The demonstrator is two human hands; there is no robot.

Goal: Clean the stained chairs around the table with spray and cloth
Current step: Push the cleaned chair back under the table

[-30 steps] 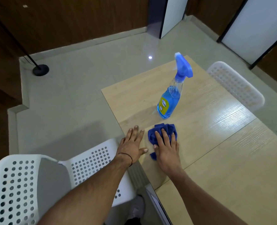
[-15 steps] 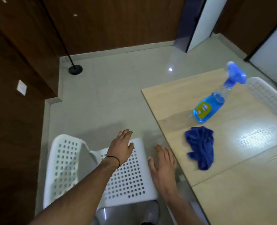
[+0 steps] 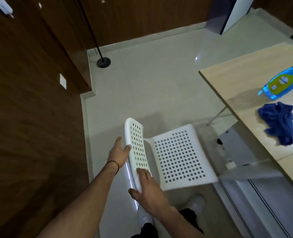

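Chair [image 3: 176, 157], white and perforated, stands on the pale floor [image 3: 151, 86] just left of the table [image 3: 236, 78], with its seat turned toward the table and its backrest [image 3: 137, 143] on the left. The right hand [image 3: 149, 189] clasps the backrest's near end, fingers laid on the front face and thumb spread behind it. The left hand [image 3: 119, 152] is at the backrest's rear side farther along, released, fingers straight and thumb tip touching the edge; a dark band circles that wrist. On the tabletop a crumpled blue cloth [image 3: 278, 122] lies near the left edge. The blue bottle [image 3: 283, 83] is just beyond it, apart from it and cut off by the right frame border. A white shoe [image 3: 198, 203] shows below the seat. A black stand base [image 3: 103, 62] sits far left by the brown wall [image 3: 30, 117].
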